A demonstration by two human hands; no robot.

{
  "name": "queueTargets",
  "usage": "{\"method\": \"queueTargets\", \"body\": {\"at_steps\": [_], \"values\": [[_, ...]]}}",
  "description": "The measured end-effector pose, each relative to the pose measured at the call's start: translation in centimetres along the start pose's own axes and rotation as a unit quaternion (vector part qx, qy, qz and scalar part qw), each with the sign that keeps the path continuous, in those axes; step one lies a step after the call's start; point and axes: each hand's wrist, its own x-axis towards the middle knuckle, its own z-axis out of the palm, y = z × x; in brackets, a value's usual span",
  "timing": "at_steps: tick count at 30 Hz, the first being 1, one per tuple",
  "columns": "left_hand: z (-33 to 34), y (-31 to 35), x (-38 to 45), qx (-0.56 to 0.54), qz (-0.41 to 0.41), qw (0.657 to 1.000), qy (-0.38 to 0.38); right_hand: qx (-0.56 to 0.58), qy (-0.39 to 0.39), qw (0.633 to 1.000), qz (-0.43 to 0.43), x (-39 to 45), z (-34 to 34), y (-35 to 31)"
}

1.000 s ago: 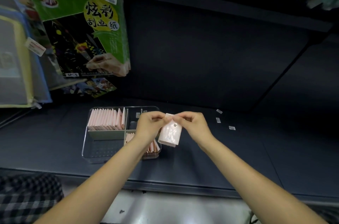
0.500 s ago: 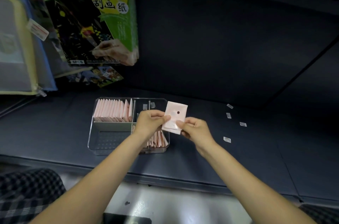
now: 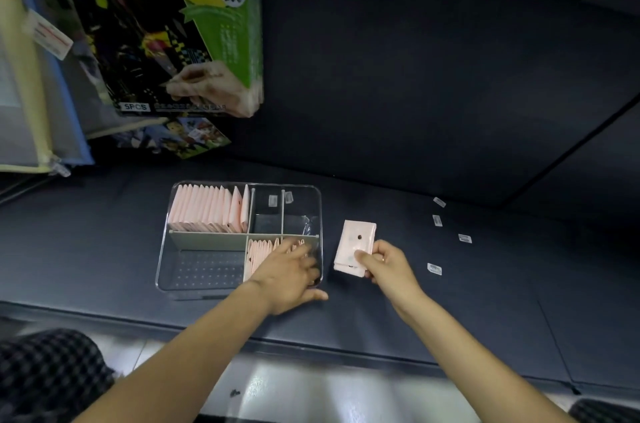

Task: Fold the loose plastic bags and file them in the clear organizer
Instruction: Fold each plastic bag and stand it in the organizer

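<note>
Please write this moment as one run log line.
right hand: pinches folded bag beside organizer | left hand: reaching into front-right compartment | bag: not filed

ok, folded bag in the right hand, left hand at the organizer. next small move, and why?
Probably carry the folded bag left and slot it upright into the near-right compartment. The right hand pinches it just outside the clear organizer, while the left hand rests its fingers on the row of pink bags there, seemingly making a gap.
</note>
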Motion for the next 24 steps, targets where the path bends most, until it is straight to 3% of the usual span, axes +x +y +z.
{"method": "queueTargets", "body": {"at_steps": [6, 14, 24], "values": [[0.3, -1.0, -0.5, 0.014, 0.004, 0.999, -0.034, -0.02, -0.062, 0.998, -0.024, 1.0, 2.1, -0.4], [0.5, -1.4, -1.2, -0.009, -0.028, 1.0, -0.004, -0.277, -0.063, 0.959, -0.017, 2.2, 3.9, -0.4], [0.7, -1.3, -1.4, -0.038, -0.037, 0.998, 0.027, -0.395, -0.071, 0.916, 0.006, 1.9, 6.1, -1.2]]}}
